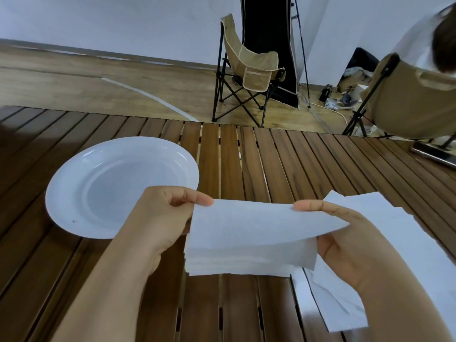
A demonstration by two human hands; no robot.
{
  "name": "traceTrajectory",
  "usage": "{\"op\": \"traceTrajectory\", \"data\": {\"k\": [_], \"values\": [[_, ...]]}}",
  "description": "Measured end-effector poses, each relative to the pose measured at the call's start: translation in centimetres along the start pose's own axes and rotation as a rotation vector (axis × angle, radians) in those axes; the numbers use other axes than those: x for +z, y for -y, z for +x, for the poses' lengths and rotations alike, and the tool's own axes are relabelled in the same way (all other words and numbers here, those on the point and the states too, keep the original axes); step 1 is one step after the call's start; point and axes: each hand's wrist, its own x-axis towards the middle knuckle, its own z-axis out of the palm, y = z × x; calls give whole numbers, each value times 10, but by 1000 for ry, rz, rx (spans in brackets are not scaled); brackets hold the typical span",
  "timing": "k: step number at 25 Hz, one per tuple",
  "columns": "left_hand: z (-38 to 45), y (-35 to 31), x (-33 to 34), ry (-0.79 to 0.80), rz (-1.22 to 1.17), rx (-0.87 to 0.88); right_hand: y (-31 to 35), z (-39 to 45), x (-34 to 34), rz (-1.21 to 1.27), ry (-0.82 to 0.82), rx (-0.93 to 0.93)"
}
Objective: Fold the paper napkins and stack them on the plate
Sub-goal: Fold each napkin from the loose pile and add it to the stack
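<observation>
Both hands, left hand [158, 218] and right hand [345, 233], are pinching the napkin [251, 238] at centre frame, its long axis running sideways; the plate [74, 193] is lying left, nearer the left hand.

left hand [160, 218] and right hand [350, 243] raised, fingers [197, 199] pinching.

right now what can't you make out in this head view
- Near rim of the plate: hidden behind the left hand.
- How many napkins lie loose on the table: covered by the right hand and the held napkin.
- Dark flat object at the table's far right: too blurred to name.
</observation>
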Motion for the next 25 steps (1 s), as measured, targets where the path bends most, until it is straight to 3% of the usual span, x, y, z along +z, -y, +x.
{"op": "traceTrajectory", "data": {"k": [5,7,13,19,25], "values": [[9,6,4,-28,-30,-89,-9,11,3,122,-117,136],[9,8,6,31,-8,-106,-11,12,3,21,-123,137],[6,11,7,-12,108,-73,-21,12,9,-381,-115,-23],[8,17,7,4,213,-100,-24,13,15,-551,-303,-180],[10,19,8,20,351,-116,-27,18,18,-766,-256,-281]]}}
